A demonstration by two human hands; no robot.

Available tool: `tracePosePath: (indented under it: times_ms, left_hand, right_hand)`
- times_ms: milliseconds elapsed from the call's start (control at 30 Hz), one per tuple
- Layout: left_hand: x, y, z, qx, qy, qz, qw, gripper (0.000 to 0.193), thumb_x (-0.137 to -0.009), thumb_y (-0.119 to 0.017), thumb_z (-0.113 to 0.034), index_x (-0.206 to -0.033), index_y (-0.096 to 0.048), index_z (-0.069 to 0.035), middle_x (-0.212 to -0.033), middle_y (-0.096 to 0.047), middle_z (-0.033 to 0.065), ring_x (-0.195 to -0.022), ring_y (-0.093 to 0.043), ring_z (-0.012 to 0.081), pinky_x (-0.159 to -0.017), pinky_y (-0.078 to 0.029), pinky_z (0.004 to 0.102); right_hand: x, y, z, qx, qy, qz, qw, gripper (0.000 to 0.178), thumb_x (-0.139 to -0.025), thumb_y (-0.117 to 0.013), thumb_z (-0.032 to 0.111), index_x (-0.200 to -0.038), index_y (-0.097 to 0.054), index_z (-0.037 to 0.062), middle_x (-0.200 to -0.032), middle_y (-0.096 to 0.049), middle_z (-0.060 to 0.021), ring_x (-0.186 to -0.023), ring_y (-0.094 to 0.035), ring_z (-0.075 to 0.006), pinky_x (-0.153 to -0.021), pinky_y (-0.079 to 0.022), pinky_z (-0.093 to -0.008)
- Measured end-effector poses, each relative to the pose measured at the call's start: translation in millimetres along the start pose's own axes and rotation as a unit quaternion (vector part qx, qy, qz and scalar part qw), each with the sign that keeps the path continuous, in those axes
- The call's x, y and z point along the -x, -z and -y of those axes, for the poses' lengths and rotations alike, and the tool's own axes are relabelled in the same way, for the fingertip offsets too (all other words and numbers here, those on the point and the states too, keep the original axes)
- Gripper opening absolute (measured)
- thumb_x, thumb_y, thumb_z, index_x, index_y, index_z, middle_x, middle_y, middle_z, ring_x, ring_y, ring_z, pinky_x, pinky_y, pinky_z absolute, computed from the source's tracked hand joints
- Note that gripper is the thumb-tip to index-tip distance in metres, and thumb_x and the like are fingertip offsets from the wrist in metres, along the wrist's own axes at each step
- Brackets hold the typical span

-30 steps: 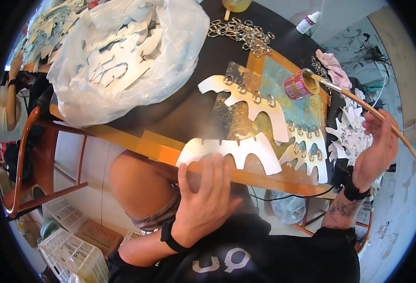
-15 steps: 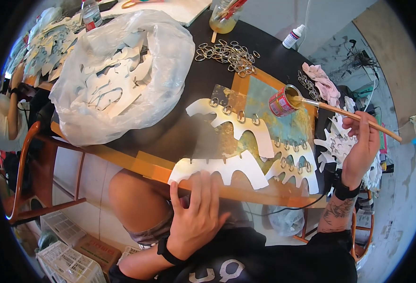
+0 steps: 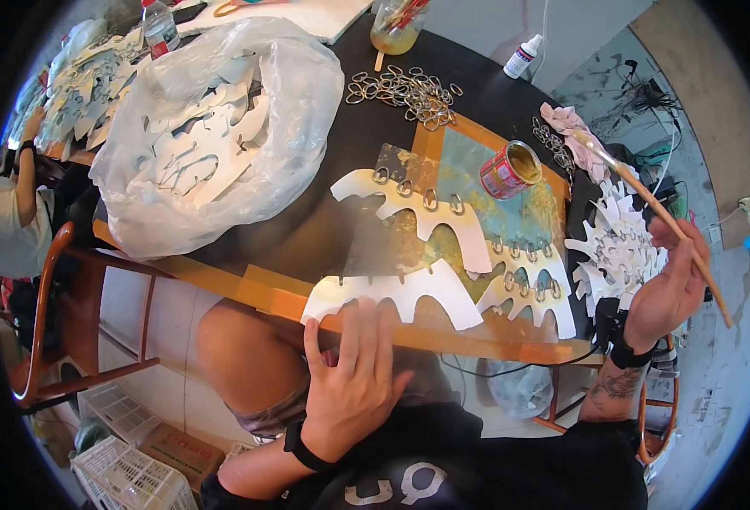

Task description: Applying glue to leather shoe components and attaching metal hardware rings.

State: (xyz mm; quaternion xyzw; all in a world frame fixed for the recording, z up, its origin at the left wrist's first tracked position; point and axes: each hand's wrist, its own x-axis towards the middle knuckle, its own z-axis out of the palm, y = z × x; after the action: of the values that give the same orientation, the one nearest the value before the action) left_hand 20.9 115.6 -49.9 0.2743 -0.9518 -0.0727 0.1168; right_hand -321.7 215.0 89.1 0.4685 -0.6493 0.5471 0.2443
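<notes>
My left hand [image 3: 353, 387] rests with its fingers outstretched on the lower edge of a white arched cut-out piece [image 3: 413, 296] at the table's near edge. Small notches line that piece's upper side. Closed around the handle of a wooden brush [image 3: 647, 195], my right hand [image 3: 668, 293] is off to the right. The bristle end points up and left, apart from the open red can [image 3: 500, 177], which holds a yellowish-brown substance. Between hand and can lie similar white pieces; one arched piece [image 3: 455, 229] carries several metal rings along its upper edge.
A large clear plastic bag [image 3: 302, 153] of white pieces fills the left. A pile of metal rings [image 3: 409, 89], a jar of brushes [image 3: 396, 34] and a small white bottle [image 3: 523, 56] stand farther back. More white pieces [image 3: 617, 238] lie at the right. Another person's arm [image 3: 25, 183] shows far left.
The brush has come away from the can's mouth, moving right with my right hand, and now points up-left beside the pink cloth. My left hand stays on the white piece.
</notes>
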Motion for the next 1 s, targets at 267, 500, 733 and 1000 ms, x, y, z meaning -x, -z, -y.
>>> tracePosePath:
  times_ms: [267, 500, 733, 1000]
  left_hand:
    - [1, 5, 6, 0.023, 0.01, -0.012, 1.0, 0.078, -0.089, -0.075, -0.047, -0.147, -0.06, 0.004, -0.161, -0.05, 0.0236, -0.15, -0.044, 0.0371, -0.123, -0.024, 0.0699]
    - [8, 8, 6, 0.012, 0.044, -0.02, 0.999, 0.076, -0.089, -0.076, -0.047, -0.148, -0.06, -0.003, -0.162, -0.049, 0.0218, -0.146, -0.045, 0.0353, -0.12, -0.029, 0.0569]
    - [10, 4, 8, -0.012, 0.03, -0.064, 0.997, 0.075, -0.088, -0.076, -0.048, -0.149, -0.061, -0.006, -0.162, -0.05, 0.0193, -0.142, -0.047, 0.0336, -0.118, -0.03, 0.0519]
    - [6, -2, 5, 0.044, 0.003, -0.043, 0.998, 0.076, -0.088, -0.074, -0.055, -0.148, -0.063, -0.01, -0.162, -0.05, 0.0179, -0.151, -0.043, 0.0359, -0.122, -0.029, 0.0554]
  right_hand:
    - [14, 7, -3, 0.018, -0.107, 0.161, 0.981, 0.026, -0.113, -0.052, 0.011, -0.123, -0.068, -0.0062, -0.103, -0.074, -0.0132, -0.099, -0.07, -0.017, -0.091, -0.052, -0.0306]
    - [6, 44, -4, 0.037, 0.016, 0.031, 0.999, 0.031, -0.113, -0.047, 0.015, -0.122, -0.063, -0.0102, -0.105, -0.07, -0.0191, -0.093, -0.066, -0.0244, -0.091, -0.052, -0.0393]
    - [16, 26, 17, -0.02, 0.113, 0.011, 0.993, 0.041, -0.113, -0.048, 0.021, -0.136, -0.057, -0.0112, -0.114, -0.071, -0.0285, -0.104, -0.07, -0.034, -0.093, -0.054, -0.0441]
    - [65, -49, 62, -0.206, -0.02, 0.235, 0.95, 0.035, -0.11, -0.057, 0.03, -0.114, -0.055, -0.0044, -0.085, -0.069, -0.0263, -0.075, -0.067, -0.0292, -0.072, -0.055, -0.0415]
